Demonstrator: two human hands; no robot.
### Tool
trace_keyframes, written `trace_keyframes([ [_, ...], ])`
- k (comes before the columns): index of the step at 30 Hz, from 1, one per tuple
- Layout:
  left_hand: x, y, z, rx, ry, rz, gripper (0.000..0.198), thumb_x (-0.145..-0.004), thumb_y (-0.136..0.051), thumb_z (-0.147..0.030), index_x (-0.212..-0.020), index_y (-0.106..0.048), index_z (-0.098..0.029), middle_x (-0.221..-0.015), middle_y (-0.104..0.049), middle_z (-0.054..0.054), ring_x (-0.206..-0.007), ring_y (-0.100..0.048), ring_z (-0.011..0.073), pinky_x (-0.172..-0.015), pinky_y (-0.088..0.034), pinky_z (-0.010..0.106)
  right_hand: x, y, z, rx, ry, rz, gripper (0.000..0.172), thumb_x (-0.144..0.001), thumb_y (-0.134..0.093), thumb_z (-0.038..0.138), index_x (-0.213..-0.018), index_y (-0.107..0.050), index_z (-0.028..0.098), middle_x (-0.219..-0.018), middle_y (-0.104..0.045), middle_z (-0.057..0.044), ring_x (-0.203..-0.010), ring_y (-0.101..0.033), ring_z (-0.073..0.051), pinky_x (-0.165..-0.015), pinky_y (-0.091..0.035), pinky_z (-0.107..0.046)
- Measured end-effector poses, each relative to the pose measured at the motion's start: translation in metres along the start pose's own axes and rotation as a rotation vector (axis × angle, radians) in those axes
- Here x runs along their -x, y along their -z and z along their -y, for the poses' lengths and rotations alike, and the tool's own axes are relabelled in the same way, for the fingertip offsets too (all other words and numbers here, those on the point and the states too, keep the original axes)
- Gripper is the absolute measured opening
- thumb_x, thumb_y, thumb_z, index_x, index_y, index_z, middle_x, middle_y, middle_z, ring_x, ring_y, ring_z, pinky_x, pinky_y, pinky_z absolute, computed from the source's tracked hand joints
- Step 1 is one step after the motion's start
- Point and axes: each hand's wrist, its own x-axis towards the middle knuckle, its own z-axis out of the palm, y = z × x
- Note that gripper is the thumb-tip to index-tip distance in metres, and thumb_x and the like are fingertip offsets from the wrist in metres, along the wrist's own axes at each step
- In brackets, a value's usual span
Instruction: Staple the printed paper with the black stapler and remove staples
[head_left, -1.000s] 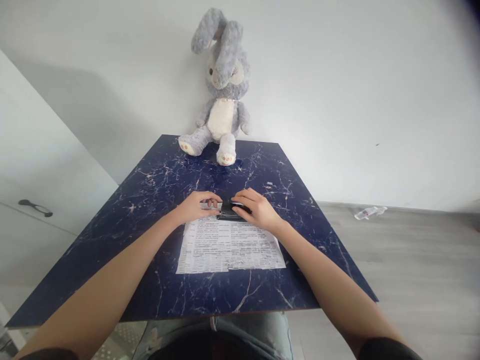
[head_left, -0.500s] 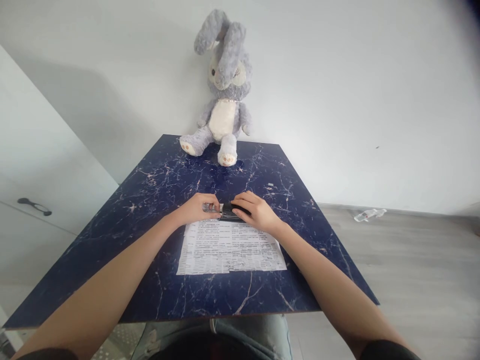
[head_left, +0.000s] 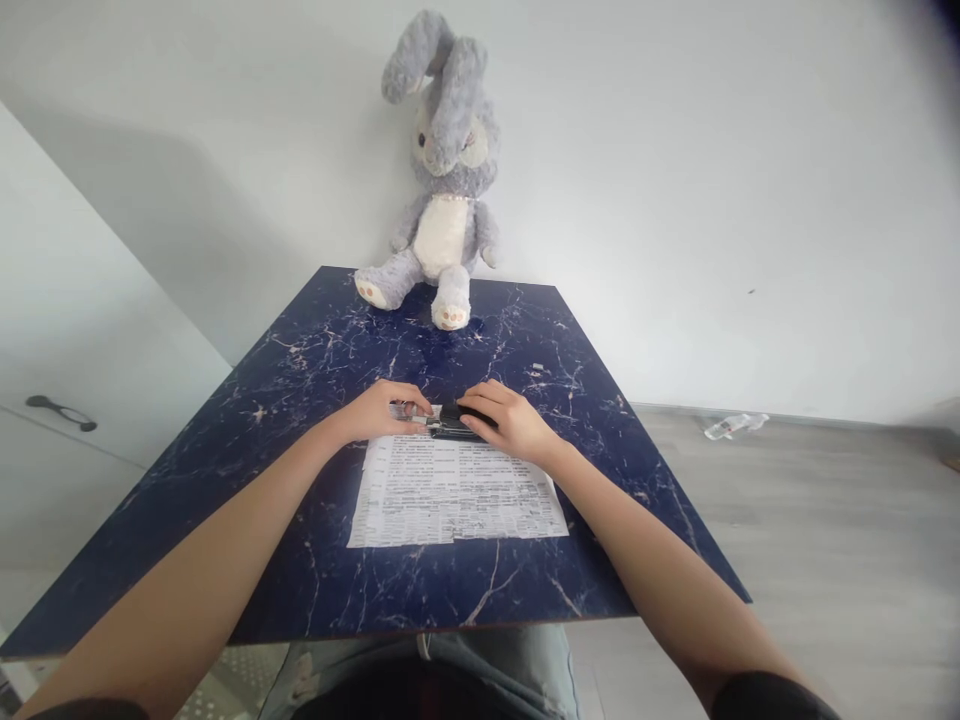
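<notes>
A black stapler point(head_left: 448, 424) lies crosswise near the top edge of printed sheets of paper point(head_left: 457, 500). My right hand point(head_left: 510, 420) is wrapped over the stapler's right part, with the thumb along its near side. My left hand point(head_left: 381, 410) is at the stapler's left end, thumb and fingers closed on a silver metal piece point(head_left: 424, 421) that sticks out there. Fingers partly hide this piece, and I cannot tell how far it reaches inside. The paper lies flat, its top edge partly covered by the hands and the stapler.
A grey plush rabbit point(head_left: 450, 220) sits at the back of the blue marble-patterned table point(head_left: 315, 590), against the wall. A small light object point(head_left: 538, 367) lies to the right of the hands. A clear plastic bottle point(head_left: 731, 426) is on the floor. A cabinet point(head_left: 82, 300) stands left.
My left hand has shifted slightly left, away from the stapler's body, and more of the silver metal piece shows. My right hand keeps its hold. The whole view has shifted a little.
</notes>
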Motion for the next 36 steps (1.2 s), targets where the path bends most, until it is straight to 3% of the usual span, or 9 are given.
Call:
trace_keyframes([
  [4,0.001,-0.001,-0.001,0.015,-0.041,-0.053,0.023,-0.085,-0.079,-0.038,-0.101,-0.08,-0.022,-0.097,-0.074,0.007,-0.079,-0.066,0.0165,-0.076,-0.055,0.031,0.0,0.0,-0.001,-0.004,0.007,-0.002,0.027,-0.107,-0.051,0.032,-0.125,-0.067,0.019,-0.118,-0.069,-0.012,-0.104,-0.064,-0.026,-0.093,-0.058,-0.047],
  [11,-0.001,-0.004,-0.005,0.07,-0.116,-0.08,0.018,-0.086,-0.08,-0.04,-0.093,-0.083,-0.024,-0.096,-0.076,0.008,-0.09,-0.071,0.0212,-0.087,-0.057,0.037,0.001,0.0,-0.001,-0.004,-0.003,0.003,0.028,-0.107,-0.051,0.031,-0.127,-0.067,0.019,-0.118,-0.069,-0.012,-0.107,-0.064,-0.026,-0.094,-0.058,-0.048],
  [17,-0.005,-0.007,-0.008,0.285,-0.081,-0.329,0.028,-0.083,-0.082,-0.046,-0.096,-0.081,-0.021,-0.095,-0.073,0.008,-0.083,-0.069,0.0191,-0.08,-0.06,0.037,0.001,0.001,0.0,-0.013,-0.014,0.013,0.029,-0.107,-0.051,0.032,-0.128,-0.067,0.021,-0.118,-0.069,-0.012,-0.106,-0.064,-0.027,-0.095,-0.058,-0.049],
  [20,-0.007,-0.009,-0.007,0.338,-0.028,-0.373,0.034,-0.08,-0.084,-0.051,-0.093,-0.082,-0.02,-0.098,-0.073,0.008,-0.081,-0.07,0.0186,-0.081,-0.062,0.038,0.001,0.001,0.001,-0.02,-0.023,0.02,0.029,-0.107,-0.05,0.033,-0.127,-0.067,0.021,-0.118,-0.07,-0.012,-0.106,-0.064,-0.027,-0.095,-0.058,-0.05],
  [25,-0.008,-0.011,-0.005,0.324,0.069,-0.327,0.041,-0.074,-0.088,-0.053,-0.099,-0.083,-0.021,-0.106,-0.074,0.009,-0.087,-0.071,0.0206,-0.084,-0.062,0.04,0.001,0.002,0.001,-0.022,-0.02,0.026,0.029,-0.108,-0.049,0.033,-0.127,-0.067,0.02,-0.119,-0.069,-0.011,-0.105,-0.064,-0.027,-0.096,-0.057,-0.049],
  [32,-0.006,-0.009,-0.007,0.248,-0.009,-0.193,0.035,-0.079,-0.085,-0.047,-0.105,-0.082,-0.023,-0.103,-0.076,0.009,-0.094,-0.071,0.0232,-0.089,-0.058,0.041,0.001,0.001,0.0,-0.021,-0.022,0.029,0.028,-0.107,-0.049,0.032,-0.127,-0.067,0.021,-0.118,-0.069,-0.011,-0.105,-0.063,-0.027,-0.095,-0.058,-0.049],
  [36,-0.006,-0.012,-0.005,0.136,0.033,-0.119,0.034,-0.079,-0.085,-0.044,-0.104,-0.078,-0.022,-0.103,-0.077,0.007,-0.096,-0.071,0.0236,-0.093,-0.054,0.041,0.001,0.002,0.0,-0.016,-0.014,0.028,0.028,-0.107,-0.05,0.031,-0.127,-0.067,0.021,-0.119,-0.069,-0.011,-0.107,-0.064,-0.027,-0.095,-0.058,-0.048],
])
